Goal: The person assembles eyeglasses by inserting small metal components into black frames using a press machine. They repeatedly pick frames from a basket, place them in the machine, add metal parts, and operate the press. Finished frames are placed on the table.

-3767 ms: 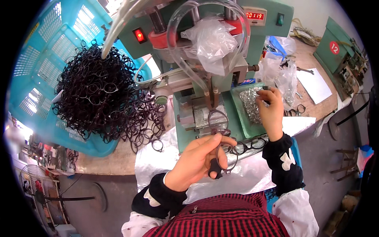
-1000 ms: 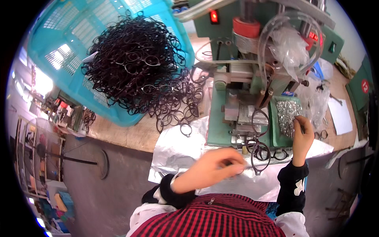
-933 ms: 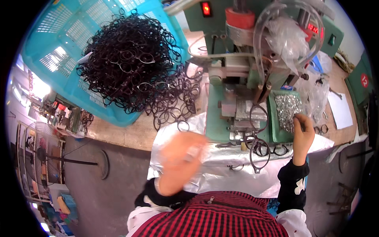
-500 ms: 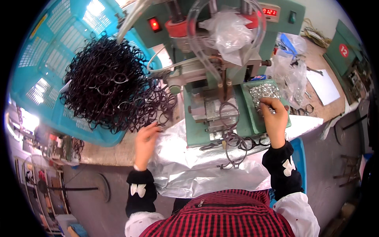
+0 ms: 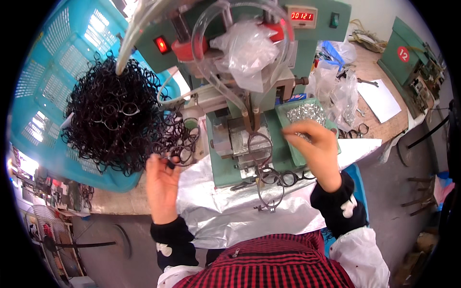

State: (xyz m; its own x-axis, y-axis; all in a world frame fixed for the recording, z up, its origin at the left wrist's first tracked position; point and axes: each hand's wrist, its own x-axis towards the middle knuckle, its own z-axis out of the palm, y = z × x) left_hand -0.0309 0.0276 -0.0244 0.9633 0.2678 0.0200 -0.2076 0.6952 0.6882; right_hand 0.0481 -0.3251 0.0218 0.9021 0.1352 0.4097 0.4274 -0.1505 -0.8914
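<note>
At the edge of the heap of dark eyeglass frames (image 5: 108,115), my left hand (image 5: 163,187) has its fingers closed on an eyeglass frame (image 5: 186,154) whose ring shows beside the fingertips. My right hand (image 5: 314,149) is in a pinch above the near part of a green tray (image 5: 300,156) of small silvery metal pieces (image 5: 307,113); whatever its fingertips hold is too small to make out. Between the hands, another dark eyeglass frame (image 5: 271,193) sits at the green machine's metal fixture (image 5: 247,139), one ring on the fixture and one hanging toward me.
A blue plastic basket (image 5: 53,72) holds the heap. Clear tubes and a plastic bag (image 5: 249,53) hang on the machine (image 5: 317,38). Silver sheeting (image 5: 225,216) covers the near table edge. Plastic bags (image 5: 333,91), a wrench (image 5: 367,82) and white paper (image 5: 379,101) lie at the right.
My left hand has moved left to the heap's edge and closed on a frame. My right hand has drawn back from the metal pieces toward the fixture, still pinched. The view has shifted.
</note>
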